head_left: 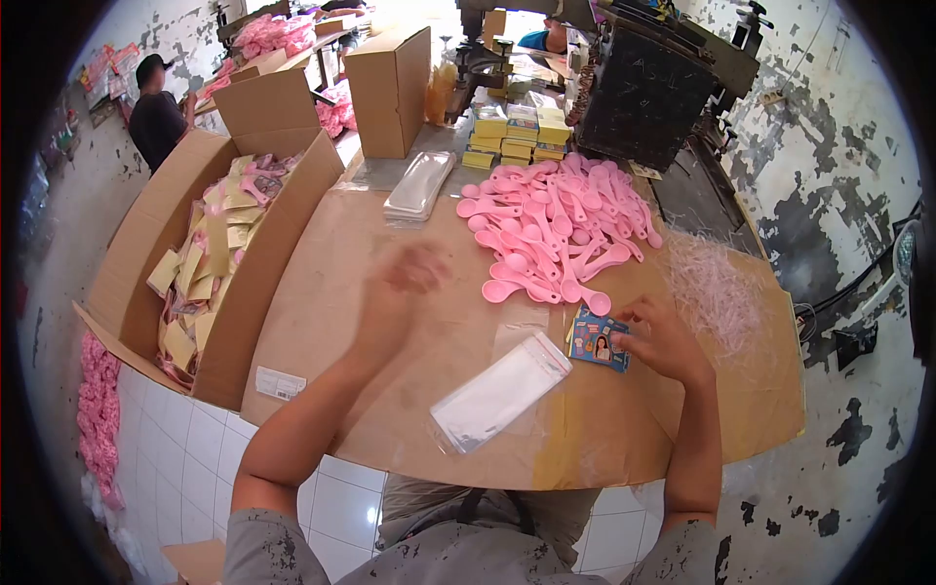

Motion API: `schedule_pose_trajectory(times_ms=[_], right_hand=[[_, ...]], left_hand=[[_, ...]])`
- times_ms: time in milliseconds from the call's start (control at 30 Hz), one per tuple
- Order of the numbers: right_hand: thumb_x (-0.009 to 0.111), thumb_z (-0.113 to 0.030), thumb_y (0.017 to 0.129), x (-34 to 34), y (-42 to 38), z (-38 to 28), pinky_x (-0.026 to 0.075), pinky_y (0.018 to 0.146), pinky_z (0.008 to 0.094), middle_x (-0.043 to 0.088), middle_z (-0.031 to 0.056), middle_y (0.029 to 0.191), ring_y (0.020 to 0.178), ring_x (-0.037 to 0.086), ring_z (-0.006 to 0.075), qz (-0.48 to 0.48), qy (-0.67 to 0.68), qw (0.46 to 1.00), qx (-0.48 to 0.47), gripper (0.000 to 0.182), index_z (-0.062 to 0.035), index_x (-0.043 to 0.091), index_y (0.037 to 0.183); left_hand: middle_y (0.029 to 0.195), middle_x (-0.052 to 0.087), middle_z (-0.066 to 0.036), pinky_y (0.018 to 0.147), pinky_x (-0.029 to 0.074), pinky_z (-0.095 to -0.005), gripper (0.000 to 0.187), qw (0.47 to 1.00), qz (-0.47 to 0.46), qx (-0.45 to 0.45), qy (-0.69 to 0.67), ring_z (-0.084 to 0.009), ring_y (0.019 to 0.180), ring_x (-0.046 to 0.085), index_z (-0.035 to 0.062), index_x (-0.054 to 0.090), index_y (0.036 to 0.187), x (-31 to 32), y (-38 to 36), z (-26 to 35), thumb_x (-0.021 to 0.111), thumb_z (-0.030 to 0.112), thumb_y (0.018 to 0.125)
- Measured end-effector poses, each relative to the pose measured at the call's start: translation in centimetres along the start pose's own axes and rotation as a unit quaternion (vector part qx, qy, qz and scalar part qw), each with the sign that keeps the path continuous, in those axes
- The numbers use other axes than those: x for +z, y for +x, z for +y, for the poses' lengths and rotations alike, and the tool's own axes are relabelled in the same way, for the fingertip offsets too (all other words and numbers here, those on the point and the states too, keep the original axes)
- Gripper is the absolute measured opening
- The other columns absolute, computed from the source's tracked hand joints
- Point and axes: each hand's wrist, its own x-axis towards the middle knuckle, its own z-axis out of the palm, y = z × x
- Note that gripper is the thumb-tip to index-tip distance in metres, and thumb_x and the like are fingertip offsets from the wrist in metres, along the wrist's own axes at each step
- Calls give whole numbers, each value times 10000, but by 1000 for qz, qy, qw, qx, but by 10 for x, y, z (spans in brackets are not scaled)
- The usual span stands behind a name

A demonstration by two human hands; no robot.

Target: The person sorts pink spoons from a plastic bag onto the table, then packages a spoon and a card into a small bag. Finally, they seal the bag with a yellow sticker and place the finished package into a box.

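Observation:
My left hand (414,270), smeared by motion, is over the cardboard-covered table to the left of the pink spoons. Its fingers are too blurred to read. At the right edge of a small stack of blue printed cards (593,341) is my right hand (661,336), its fingers apart and curved, the thumb close to or touching the top card. A pile of pink plastic measuring spoons (556,219) lies just beyond the cards. Between my forearms rests a stack of clear plastic bags (500,392). Another bundle of clear bags (419,185) lies farther back.
On the left stands an open carton (283,263) filled with packed pieces with yellow cards. Shredded packing (717,292) lies at right. Card stacks (517,132), a tall box (385,93) and a black machine (643,93) are behind. A person (161,112) is at far left.

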Motion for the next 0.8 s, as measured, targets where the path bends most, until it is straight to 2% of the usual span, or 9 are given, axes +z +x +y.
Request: schedule_pose_trajectory(times_ms=[67,167,267,367,500,567,633,700,800], right_hand=[[841,-190,835,4,-1,-4,522,916,395,658,122,1081,1029,654,292,-11,2,1000,7,380,-32,718,1159],[848,-162,825,10,1,-3,518,917,393,628,114,1049,1016,642,290,-11,27,999,16,369,-25,715,1140],[839,-119,827,13,1,4,517,912,390,628,112,1074,1033,639,280,-4,68,997,20,345,-19,700,1127],[834,-82,822,7,2,-1,521,893,383,654,110,1101,1036,651,257,-9,144,987,67,327,-19,684,1105],[822,-53,824,-1,2,-7,526,832,369,712,93,1058,963,677,214,-13,155,983,102,301,-25,681,1089],[809,-53,839,8,3,1,523,798,352,727,74,991,897,676,190,82,106,991,-23,270,-35,687,1079],[796,-57,857,11,3,2,518,765,332,739,59,956,848,672,165,110,123,985,-58,246,-38,696,1082],[783,-66,880,6,1,-8,512,733,308,746,47,951,818,665,139,69,207,976,0,231,-36,709,1096],[768,-77,911,9,2,-46,501,689,275,746,36,952,784,639,99,125,270,955,-9,238,-21,720,1137]], left_hand=[[1067,679,-81,762,525,-385,317,938,-138,-93,304,-232,872,660,70,725,1152,27,-15,11,737,285,921],[942,634,-91,755,524,-394,288,909,-148,37,387,-257,854,655,69,729,1069,47,-31,-14,803,245,854],[898,597,-95,760,522,-409,237,927,-177,29,330,-287,834,639,58,714,1009,49,-32,-21,805,209,852],[998,656,-85,789,534,-393,226,931,-201,5,306,-246,882,666,48,683,1000,46,-31,-23,813,163,855],[1154,729,-116,838,542,-330,209,978,-187,-87,-29,-187,1030,695,40,607,1132,41,-31,-39,722,90,966],[1203,740,-157,869,545,-304,250,949,-206,-178,-161,-185,1104,703,40,548,1243,37,-25,-31,660,61,1020],[1171,746,-184,895,554,-306,343,934,-225,-197,-196,-206,1115,717,41,465,1350,36,-25,-12,616,44,1043],[1142,752,-201,920,567,-326,429,929,-234,-201,-204,-227,1113,729,45,402,1433,37,-26,2,598,31,1051],[1120,757,-207,947,587,-365,509,939,-227,-180,-184,-249,1100,739,49,359,1494,43,-31,7,602,23,1048]])
